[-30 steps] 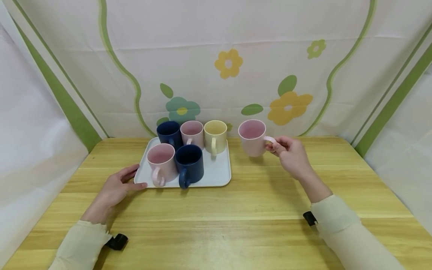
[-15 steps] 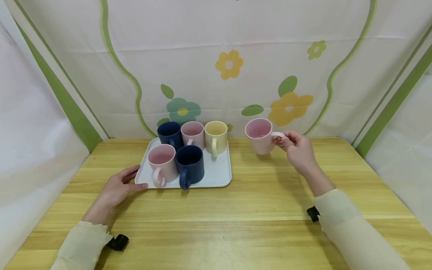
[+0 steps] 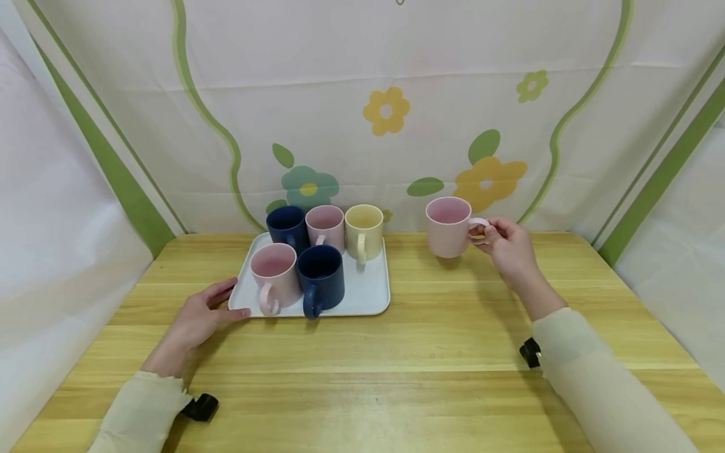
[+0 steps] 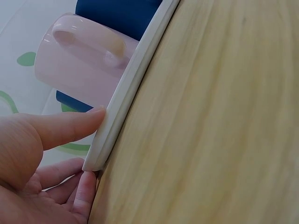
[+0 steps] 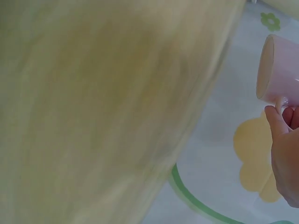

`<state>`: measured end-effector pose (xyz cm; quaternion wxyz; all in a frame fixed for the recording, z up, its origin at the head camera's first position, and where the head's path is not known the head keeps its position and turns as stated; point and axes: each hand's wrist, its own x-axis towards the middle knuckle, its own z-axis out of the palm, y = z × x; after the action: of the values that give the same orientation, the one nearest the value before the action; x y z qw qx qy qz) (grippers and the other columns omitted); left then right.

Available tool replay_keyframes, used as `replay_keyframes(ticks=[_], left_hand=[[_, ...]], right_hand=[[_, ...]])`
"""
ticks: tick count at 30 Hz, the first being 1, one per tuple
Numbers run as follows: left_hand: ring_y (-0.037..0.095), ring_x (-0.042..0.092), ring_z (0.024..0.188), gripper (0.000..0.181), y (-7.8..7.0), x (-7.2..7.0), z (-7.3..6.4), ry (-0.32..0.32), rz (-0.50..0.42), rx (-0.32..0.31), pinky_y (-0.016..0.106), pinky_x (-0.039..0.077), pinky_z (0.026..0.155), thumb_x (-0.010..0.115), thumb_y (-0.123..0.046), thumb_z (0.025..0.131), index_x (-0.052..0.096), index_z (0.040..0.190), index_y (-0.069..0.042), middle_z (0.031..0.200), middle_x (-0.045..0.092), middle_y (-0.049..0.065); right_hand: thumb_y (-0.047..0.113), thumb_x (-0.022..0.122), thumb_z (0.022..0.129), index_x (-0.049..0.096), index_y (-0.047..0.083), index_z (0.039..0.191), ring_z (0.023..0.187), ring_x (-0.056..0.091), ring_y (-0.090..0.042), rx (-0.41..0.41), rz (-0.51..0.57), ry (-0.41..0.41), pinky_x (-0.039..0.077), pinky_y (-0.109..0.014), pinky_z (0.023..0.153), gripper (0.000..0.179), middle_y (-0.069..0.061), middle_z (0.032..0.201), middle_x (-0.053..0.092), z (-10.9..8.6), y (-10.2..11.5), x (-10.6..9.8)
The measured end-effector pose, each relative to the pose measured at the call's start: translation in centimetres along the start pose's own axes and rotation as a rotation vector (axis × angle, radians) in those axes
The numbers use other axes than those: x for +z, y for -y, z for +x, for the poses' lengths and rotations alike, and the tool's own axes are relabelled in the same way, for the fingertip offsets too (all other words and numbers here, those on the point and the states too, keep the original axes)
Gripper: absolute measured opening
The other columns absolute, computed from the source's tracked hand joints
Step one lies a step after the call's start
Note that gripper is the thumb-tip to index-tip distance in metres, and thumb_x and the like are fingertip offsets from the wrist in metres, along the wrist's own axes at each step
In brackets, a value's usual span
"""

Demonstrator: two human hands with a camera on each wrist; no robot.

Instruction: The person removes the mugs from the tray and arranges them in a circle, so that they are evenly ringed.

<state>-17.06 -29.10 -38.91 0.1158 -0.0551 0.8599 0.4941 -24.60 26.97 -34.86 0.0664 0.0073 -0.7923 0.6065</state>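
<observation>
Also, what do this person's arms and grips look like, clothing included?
The left sleeve and right sleeve are long, plain and pale cream. A small black left attachment and right attachment jut out by the cuffs. The left grip and right grip are ungloved; no rings or cables show.

Both arms are sleeved and reach forward from the lower edge of the head view, set well apart. The left forearm (image 3: 136,409) slants inward; the left wrist (image 3: 167,357) is bare beyond the cuff. The left hand (image 3: 198,318) is low, with its thumb (image 4: 70,127) extended nearly straight and apart from its fingers (image 4: 60,175), which are grouped below it in the left wrist view. The right forearm (image 3: 606,393) angles inward to a bare right wrist (image 3: 546,299). The right hand (image 3: 511,255) is raised, thumb and curled fingers closed in a pinch; the right wrist view cuts it off at the edge.
</observation>
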Motion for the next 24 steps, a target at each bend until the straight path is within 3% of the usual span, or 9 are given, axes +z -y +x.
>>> replay_keyframes(ticks=[4,11,16,24], left_hand=[[0.041,0.038,0.154,0.093,0.1,0.0,0.0,-0.001,-0.008,-0.001,0.008,0.040,0.090,0.081,-0.028,0.096,0.027,0.169,-0.006,0.170,0.036,0.023],[0.041,0.038,0.154,0.094,0.0,0.0,0.0,-0.006,-0.006,-0.005,0.033,0.042,0.112,0.082,-0.028,0.095,0.028,0.169,-0.007,0.171,0.037,0.022],[0.041,0.038,0.154,0.093,0.0,0.2,0.1,-0.009,-0.003,0.000,0.036,0.042,0.114,0.081,-0.028,0.095,0.028,0.168,-0.007,0.170,0.037,0.022],[0.041,0.037,0.155,0.091,0.0,0.2,0.1,-0.010,-0.009,-0.012,0.046,0.039,0.118,0.080,-0.026,0.097,0.027,0.169,-0.006,0.171,0.036,0.023]], right_hand=[[0.021,0.039,0.115,0.053,-0.009,0.129,0.112,0.067,-0.010,0.025,0.038,-0.004,0.057,-0.023,0.098,0.036,-0.005,0.120,0.061,0.5,-0.3,-0.1],[0.019,0.038,0.115,0.052,-0.010,0.129,0.115,0.065,-0.015,0.052,0.060,0.010,0.058,-0.020,0.095,0.034,-0.006,0.120,0.060,1.2,-0.4,-0.2],[0.017,0.038,0.115,0.052,-0.010,0.135,0.109,0.066,-0.010,0.069,0.004,0.032,0.060,-0.022,0.096,0.036,-0.002,0.117,0.064,1.8,-0.9,-0.3],[0.015,0.038,0.115,0.049,-0.011,0.137,0.117,0.063,-0.013,0.137,0.005,0.063,0.057,-0.028,0.105,0.035,-0.008,0.124,0.060,2.5,-1.6,-0.8]])
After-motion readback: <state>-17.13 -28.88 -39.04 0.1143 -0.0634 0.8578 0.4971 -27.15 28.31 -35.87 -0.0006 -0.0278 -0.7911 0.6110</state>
